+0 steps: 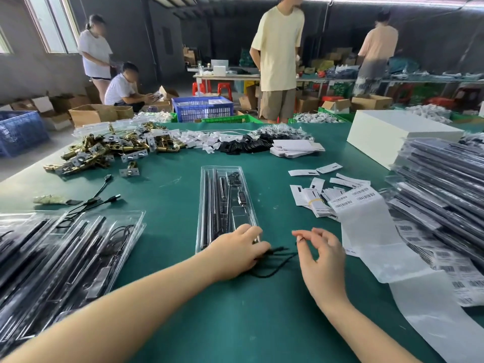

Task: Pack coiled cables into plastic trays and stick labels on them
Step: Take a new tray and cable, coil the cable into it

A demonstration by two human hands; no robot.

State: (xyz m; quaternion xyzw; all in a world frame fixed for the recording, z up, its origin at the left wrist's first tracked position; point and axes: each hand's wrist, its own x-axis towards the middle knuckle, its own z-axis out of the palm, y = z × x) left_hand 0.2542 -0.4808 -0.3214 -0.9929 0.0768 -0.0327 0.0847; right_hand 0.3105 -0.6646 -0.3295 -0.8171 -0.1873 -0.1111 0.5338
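A clear plastic tray (pixel 225 205) with black rods and parts inside lies lengthwise in the middle of the green table (pixel 235 310). My left hand (pixel 241 250) rests at the tray's near end, fingers curled over one end of a thin black cable (pixel 277 258) lying loose on the table. My right hand (pixel 319 255) hovers just right of it, thumb and forefinger pinching the cable's other end. A strip of barcode labels (pixel 361 213) on white backing runs along the right.
Stacks of packed trays lie at the left (pixel 60 258) and right (pixel 445 192). Brass hardware (pixel 104 150), loose paper tags (pixel 314 197), another black cable (pixel 102 197) and a white box (pixel 392 134) sit farther back. Several people stand or crouch beyond the table.
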